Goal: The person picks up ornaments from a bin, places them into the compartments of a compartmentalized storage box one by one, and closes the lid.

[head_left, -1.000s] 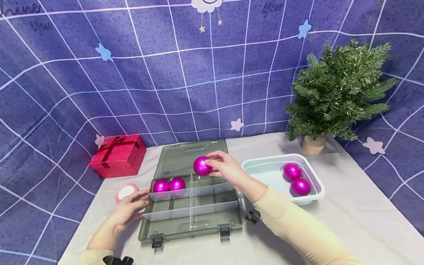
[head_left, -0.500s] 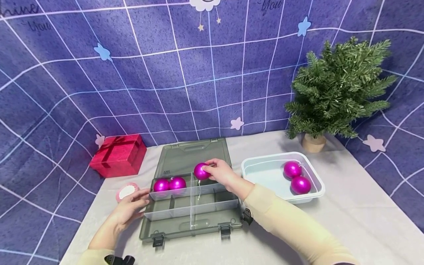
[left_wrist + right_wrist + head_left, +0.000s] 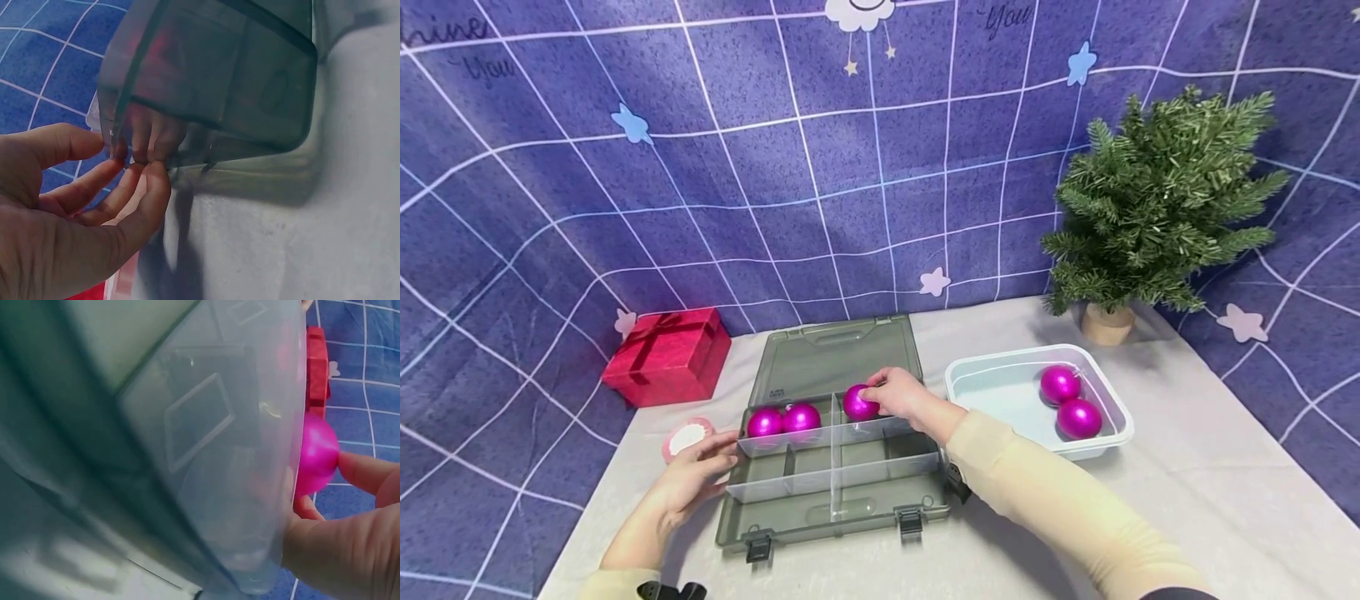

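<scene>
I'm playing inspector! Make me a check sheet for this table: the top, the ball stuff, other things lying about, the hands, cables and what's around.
Surface: pale, slightly wrinkled cloth.
Job's things: divided box, lid open; two magenta balls in its back left compartment; white tub holding two more balls.
Clutter: red gift box, pink-and-white round thing, small green tree.
Left hand: fingers at the divided box's left side.
Right hand: pinches a fifth ball at the back right compartment.
Cables: nothing seen.
Surroundings: blue backdrop with pale grid lines, stars and a cloud.
</scene>
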A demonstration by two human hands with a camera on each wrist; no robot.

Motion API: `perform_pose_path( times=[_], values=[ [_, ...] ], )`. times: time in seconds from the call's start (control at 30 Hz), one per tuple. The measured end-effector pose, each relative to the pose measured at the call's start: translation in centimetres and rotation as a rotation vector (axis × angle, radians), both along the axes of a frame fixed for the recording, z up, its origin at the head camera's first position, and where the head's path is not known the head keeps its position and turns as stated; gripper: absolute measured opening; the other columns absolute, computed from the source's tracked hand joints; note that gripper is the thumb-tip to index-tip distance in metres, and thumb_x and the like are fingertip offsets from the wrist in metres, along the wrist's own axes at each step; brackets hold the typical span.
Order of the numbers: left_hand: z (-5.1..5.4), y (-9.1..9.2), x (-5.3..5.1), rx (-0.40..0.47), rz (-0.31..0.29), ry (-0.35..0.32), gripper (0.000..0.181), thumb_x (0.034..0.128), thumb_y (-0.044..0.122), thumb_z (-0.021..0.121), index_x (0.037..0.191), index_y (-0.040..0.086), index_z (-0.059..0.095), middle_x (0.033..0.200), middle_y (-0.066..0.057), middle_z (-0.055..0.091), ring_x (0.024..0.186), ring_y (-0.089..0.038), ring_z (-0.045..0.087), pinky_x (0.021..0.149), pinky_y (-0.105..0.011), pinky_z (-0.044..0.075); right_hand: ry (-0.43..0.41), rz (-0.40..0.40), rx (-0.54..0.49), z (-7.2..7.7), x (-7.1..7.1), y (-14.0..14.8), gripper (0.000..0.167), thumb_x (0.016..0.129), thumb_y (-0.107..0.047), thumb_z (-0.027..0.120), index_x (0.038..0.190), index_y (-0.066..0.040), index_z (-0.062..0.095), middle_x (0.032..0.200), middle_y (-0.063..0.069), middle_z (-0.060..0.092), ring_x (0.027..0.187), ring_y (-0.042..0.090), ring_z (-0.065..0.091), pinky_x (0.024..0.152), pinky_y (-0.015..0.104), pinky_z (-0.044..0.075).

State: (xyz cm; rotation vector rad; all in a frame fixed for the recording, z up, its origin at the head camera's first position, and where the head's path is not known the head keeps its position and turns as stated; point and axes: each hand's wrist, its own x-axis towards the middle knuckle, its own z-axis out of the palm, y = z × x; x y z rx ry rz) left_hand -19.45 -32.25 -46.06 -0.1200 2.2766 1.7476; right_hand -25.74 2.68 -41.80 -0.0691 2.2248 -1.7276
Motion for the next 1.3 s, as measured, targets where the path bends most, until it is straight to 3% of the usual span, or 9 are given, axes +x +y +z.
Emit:
perform_pose_path(
  times=[0.23, 0.5, 0.67, 0.8, 0.93, 1.03, 1.13, 1.27, 1.3],
  values=[
    [0.0, 0.1, 0.1, 0.006, 0.005, 0.000, 0.059, 0.1004, 0.007, 0.057, 0.152, -0.009, 0.035, 0.154, -0.034, 0.035, 0.114, -0.013, 0.058, 0.097, -0.050, 0.047, 0.012, 0.075, 0.124, 0.1, 0.1, -0.2, 0.019, 0.094, -0.001, 0.064, 0.111, 0.008, 0.064, 0.104, 0.012, 0.064, 0.097, 0.031, 0.069, 0.085, 0.033, 0.056],
    [-0.2, -0.2, 0.1, -0.003, 0.000, -0.006, 0.059, 0.1017, 0.007, 0.056, 0.153, -0.008, 0.033, 0.155, -0.034, 0.034, 0.117, -0.014, 0.056, 0.100, -0.052, 0.046, -0.005, 0.093, 0.110, 0.1, 0.0, -0.2, 0.017, 0.095, -0.002, 0.061, 0.109, 0.007, 0.065, 0.101, 0.008, 0.062, 0.093, 0.026, 0.067, 0.088, 0.035, 0.055],
    [-0.2, -0.2, 0.3, 0.008, 0.001, -0.005, 0.057, 0.1015, 0.007, 0.056, 0.152, -0.009, 0.035, 0.155, -0.034, 0.035, 0.113, -0.010, 0.057, 0.096, -0.050, 0.047, -0.010, 0.107, 0.070, 0.7, 0.2, 0.1, 0.024, 0.095, -0.007, 0.062, 0.114, 0.007, 0.064, 0.106, 0.014, 0.065, 0.104, 0.035, 0.063, 0.098, 0.045, 0.049],
    [-0.2, 0.0, 0.4, 0.015, 0.008, 0.001, 0.057, 0.1007, 0.007, 0.056, 0.152, -0.009, 0.036, 0.152, -0.033, 0.038, 0.111, -0.008, 0.057, 0.093, -0.045, 0.047, 0.002, 0.118, 0.043, 2.4, 0.5, 1.2, 0.030, 0.096, -0.012, 0.061, 0.121, 0.004, 0.064, 0.119, 0.015, 0.066, 0.114, 0.038, 0.060, 0.103, 0.050, 0.043],
    [-0.2, 0.1, 0.3, 0.014, 0.020, 0.004, 0.058, 0.1001, 0.006, 0.057, 0.152, -0.009, 0.036, 0.150, -0.031, 0.041, 0.109, -0.007, 0.058, 0.093, -0.044, 0.047, 0.016, 0.154, -0.032, 4.9, 1.3, 3.0, 0.034, 0.100, -0.014, 0.056, 0.129, 0.002, 0.061, 0.125, 0.016, 0.066, 0.109, 0.031, 0.063, 0.097, 0.041, 0.049],
    [-0.2, 0.2, 0.3, 0.010, 0.015, 0.006, 0.059, 0.0999, 0.006, 0.057, 0.152, -0.009, 0.035, 0.150, -0.031, 0.043, 0.109, -0.008, 0.058, 0.093, -0.045, 0.047, 0.057, 0.191, -0.087, 6.9, 2.1, 5.0, 0.036, 0.102, -0.013, 0.055, 0.134, 0.004, 0.057, 0.124, 0.017, 0.065, 0.109, 0.028, 0.064, 0.094, 0.037, 0.052],
    [-0.2, 0.0, 0.2, 0.022, 0.005, 0.010, 0.058, 0.0993, 0.007, 0.059, 0.151, -0.009, 0.037, 0.144, -0.025, 0.051, 0.108, -0.008, 0.059, 0.092, -0.044, 0.048, 0.123, 0.212, -0.128, 8.6, 2.8, 7.5, 0.038, 0.102, -0.011, 0.055, 0.135, 0.007, 0.054, 0.122, 0.018, 0.065, 0.111, 0.031, 0.063, 0.099, 0.041, 0.050],
    [-0.1, -0.1, 0.1, 0.030, 0.008, 0.007, 0.058, 0.0991, 0.007, 0.059, 0.151, -0.009, 0.038, 0.143, -0.022, 0.053, 0.108, -0.008, 0.060, 0.091, -0.042, 0.048, 0.213, 0.185, -0.103, 9.9, 3.5, 11.4, 0.041, 0.102, -0.010, 0.055, 0.137, 0.010, 0.052, 0.125, 0.023, 0.063, 0.113, 0.033, 0.061, 0.102, 0.048, 0.047],
    [0.0, 0.0, 0.2, 0.023, 0.013, 0.006, 0.058, 0.0993, 0.006, 0.058, 0.151, -0.010, 0.036, 0.146, -0.026, 0.049, 0.108, -0.009, 0.060, 0.091, -0.042, 0.048, 0.230, 0.175, -0.086, 10.0, 3.6, 12.5, 0.042, 0.102, -0.010, 0.055, 0.138, 0.011, 0.051, 0.127, 0.025, 0.061, 0.115, 0.035, 0.060, 0.104, 0.049, 0.046]
  ],
)
